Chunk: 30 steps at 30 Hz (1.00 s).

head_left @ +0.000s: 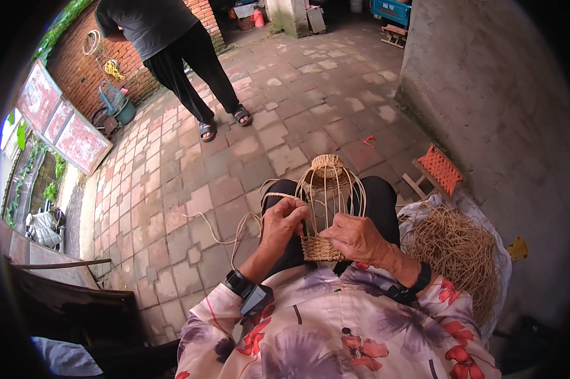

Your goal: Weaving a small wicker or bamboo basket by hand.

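Note:
A half-woven straw basket [321, 247] rests on my lap between my knees. Its near end is a tightly woven band, bare cords arch away from it, and a small woven ring closes the far end. At the left side of the cords, my left hand [284, 222] pinches a straw cord [247, 218], whose loose tail loops past my wrist and out over my left knee. My right hand [359, 240] is closed on the woven band from the right, thumb and fingers pressed at its edge. What lies under the right fingers is hidden.
A pile of loose straw cord [452, 256] lies on white sheeting by my right knee. Beyond it are a low stool with an orange woven seat [442, 169] and a plastered wall [487, 95]. Another person [177, 63] stands ahead on the brick paving [260, 151].

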{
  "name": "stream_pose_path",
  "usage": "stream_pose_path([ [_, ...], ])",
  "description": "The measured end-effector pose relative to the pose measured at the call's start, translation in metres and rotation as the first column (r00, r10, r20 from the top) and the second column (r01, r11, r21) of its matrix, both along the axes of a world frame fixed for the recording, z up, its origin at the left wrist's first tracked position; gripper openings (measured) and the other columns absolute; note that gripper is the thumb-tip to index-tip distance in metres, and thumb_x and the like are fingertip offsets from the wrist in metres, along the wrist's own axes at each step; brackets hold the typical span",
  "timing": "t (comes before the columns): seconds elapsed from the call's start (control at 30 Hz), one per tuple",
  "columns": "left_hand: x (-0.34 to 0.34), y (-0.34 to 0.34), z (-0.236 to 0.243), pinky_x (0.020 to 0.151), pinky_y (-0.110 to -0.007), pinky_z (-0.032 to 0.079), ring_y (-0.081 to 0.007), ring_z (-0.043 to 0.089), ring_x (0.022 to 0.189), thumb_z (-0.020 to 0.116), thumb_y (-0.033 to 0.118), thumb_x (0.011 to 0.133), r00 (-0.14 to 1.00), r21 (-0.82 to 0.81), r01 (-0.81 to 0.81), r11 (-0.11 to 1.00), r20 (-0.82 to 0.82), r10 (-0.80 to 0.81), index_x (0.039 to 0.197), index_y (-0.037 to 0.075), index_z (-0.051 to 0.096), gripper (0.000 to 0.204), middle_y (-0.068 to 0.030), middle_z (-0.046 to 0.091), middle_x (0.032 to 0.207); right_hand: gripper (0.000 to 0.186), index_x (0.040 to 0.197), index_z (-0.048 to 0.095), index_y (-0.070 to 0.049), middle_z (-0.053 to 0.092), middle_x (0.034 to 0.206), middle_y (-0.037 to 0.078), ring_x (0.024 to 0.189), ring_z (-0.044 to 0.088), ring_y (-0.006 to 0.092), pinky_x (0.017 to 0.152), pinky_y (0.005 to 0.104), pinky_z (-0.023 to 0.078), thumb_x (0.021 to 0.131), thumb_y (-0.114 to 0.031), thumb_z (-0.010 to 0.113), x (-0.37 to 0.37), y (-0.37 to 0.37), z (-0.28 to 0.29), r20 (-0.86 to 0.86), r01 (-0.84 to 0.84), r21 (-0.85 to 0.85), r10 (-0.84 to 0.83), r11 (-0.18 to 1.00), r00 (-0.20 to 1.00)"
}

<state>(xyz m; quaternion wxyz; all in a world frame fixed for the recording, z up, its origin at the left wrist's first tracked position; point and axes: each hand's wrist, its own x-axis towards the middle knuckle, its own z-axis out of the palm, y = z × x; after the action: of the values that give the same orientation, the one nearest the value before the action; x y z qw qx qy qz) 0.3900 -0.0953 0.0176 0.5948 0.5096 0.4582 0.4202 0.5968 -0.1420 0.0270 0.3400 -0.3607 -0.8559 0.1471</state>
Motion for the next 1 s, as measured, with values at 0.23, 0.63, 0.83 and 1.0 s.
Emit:
stream_pose_path([
  [0.23,0.016,0.019,0.003,0.057,-0.029,0.05,-0.0146,0.06,0.06,0.067,0.013,0.082,0.855,0.558,0.294,0.776,-0.517,0.048,0.093,0.004,0.065,0.014,-0.0074,0.066,0.078,0.016,0.087,0.063,-0.01,0.049,0.076,0.008,0.071,0.058,0.0263,0.058,0.0366,0.05,0.072,-0.004,0.063,-0.002,-0.002,0.003,0.065,0.003,-0.021,-0.002,1.0,0.998],
  [0.63,0.017,-0.004,-0.002,0.056,-0.036,0.048,-0.0245,0.06,0.06,0.063,0.008,0.081,0.806,0.588,0.246,0.771,-0.566,0.175,0.109,0.008,0.055,0.029,-0.0102,0.06,0.072,0.04,0.114,0.051,-0.007,0.063,0.082,0.013,0.069,0.064,0.032,0.061,0.0443,0.051,0.076,-0.011,0.062,-0.03,0.04,0.002,-0.075,0.375,0.138,-0.368,0.917,0.927],
  [0.83,-0.005,-0.035,0.016,0.049,-0.02,0.033,-0.0054,0.038,0.054,0.056,0.012,0.094,0.817,-0.194,0.256,0.947,0.566,-0.105,0.106,0.012,0.055,0.012,0.0053,0.041,0.065,0.04,0.112,0.052,-0.007,0.062,0.067,0.013,0.064,0.064,0.033,0.061,0.0459,0.051,0.074,-0.011,0.061,-0.028,0.036,0.009,0.142,0.49,-0.014,-0.483,0.872,0.864],
  [1.0,-0.103,-0.031,-0.004,0.041,-0.019,0.024,-0.0031,0.03,0.049,0.054,0.013,0.095,0.812,-0.275,0.275,0.921,0.579,-0.07,0.108,0.011,0.055,0.014,0.0072,0.034,0.063,0.035,0.11,0.054,-0.011,0.061,0.062,0.017,0.062,0.063,0.0375,0.059,0.0492,0.05,0.075,-0.008,0.057,0.003,0.044,-0.006,0.114,0.6,-0.07,-0.591,0.797,0.799],
])
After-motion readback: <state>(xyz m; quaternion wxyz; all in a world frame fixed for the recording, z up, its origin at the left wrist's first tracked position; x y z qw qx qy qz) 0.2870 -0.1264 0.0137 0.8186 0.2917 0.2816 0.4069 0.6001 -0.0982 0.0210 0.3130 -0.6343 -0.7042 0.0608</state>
